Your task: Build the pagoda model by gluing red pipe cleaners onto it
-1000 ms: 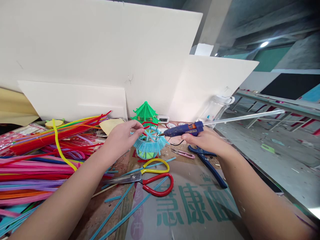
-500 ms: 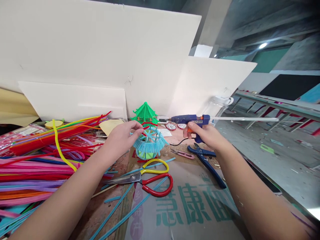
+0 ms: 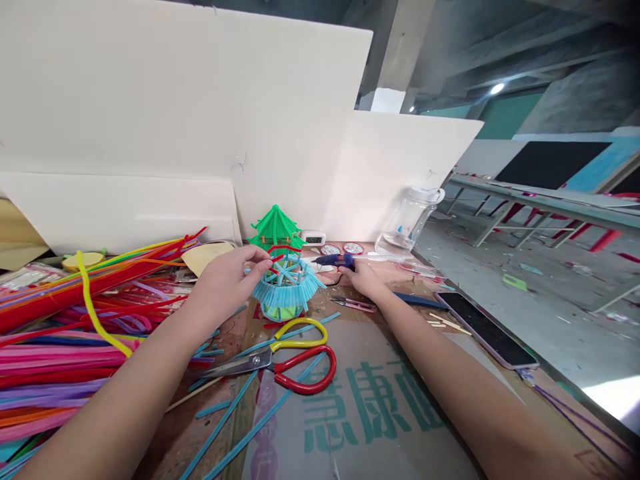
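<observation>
My left hand (image 3: 227, 279) is closed in a pinch on a short red pipe cleaner piece (image 3: 281, 250) at the top of a light blue pipe cleaner model (image 3: 287, 288) standing on the table. My right hand (image 3: 364, 279) is low on the table just right of the model. Its fingers curl over the handle of a blue glue gun (image 3: 336, 260), which lies flat with its clear glue stick pointing right. A green pipe cleaner roof (image 3: 274, 228) stands right behind the model.
Yellow-and-red-handled scissors (image 3: 295, 355) lie in front of the model on printed cardboard (image 3: 380, 413). Small pink snips (image 3: 356, 305), a phone (image 3: 487, 330) and a clear jar (image 3: 407, 223) sit to the right. A heap of coloured pipe cleaners (image 3: 70, 320) fills the left. White boards (image 3: 175, 120) stand behind.
My right hand has brought the glue gun from pointing at the model, up and away, then down flat on the table behind it. My left hand has kept its pinch.
</observation>
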Available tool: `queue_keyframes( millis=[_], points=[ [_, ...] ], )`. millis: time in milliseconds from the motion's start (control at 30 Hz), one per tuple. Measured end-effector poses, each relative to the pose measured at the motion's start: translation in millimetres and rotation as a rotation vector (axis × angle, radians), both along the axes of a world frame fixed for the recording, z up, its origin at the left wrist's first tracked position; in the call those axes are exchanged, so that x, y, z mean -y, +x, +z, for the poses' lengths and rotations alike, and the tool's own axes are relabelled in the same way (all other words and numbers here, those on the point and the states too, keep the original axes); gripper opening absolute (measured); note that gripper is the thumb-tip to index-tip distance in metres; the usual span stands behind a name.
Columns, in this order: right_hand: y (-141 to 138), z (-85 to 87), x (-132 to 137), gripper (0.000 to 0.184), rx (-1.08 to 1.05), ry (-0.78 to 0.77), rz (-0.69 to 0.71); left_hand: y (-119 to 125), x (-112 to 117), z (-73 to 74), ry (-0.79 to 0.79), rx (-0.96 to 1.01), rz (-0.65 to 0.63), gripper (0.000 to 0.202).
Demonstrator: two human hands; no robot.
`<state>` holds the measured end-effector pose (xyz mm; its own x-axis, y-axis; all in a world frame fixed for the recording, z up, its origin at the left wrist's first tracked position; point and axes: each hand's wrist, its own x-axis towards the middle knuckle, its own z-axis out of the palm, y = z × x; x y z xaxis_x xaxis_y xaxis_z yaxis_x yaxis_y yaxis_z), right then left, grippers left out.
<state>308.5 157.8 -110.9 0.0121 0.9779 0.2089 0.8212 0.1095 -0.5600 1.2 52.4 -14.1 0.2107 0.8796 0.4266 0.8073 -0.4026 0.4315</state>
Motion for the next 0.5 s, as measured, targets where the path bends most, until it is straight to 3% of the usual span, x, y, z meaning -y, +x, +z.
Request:
queue_keyframes(
  millis=[133,267,400,500],
  points=[
    [5,0.1,-1,0.026,0.075,-0.012,0.035,-2,0,-2.2,0.042,0.023,-0.033,0.026],
    [8,12.6,8,0.032,0.189,-0.038,0.063,-2,2,-0.6,0.135,0.046,-0.049,0.024],
    [12,35.5,22,0.035,0.37,-0.075,0.017,0,9,7.3,0.109,0.05,0.004,0.024],
    [10,62.6,43,0.025,0.521,-0.11,-0.016,1,13,11.3,0.096,0.049,0.019,0.023]
  ],
)
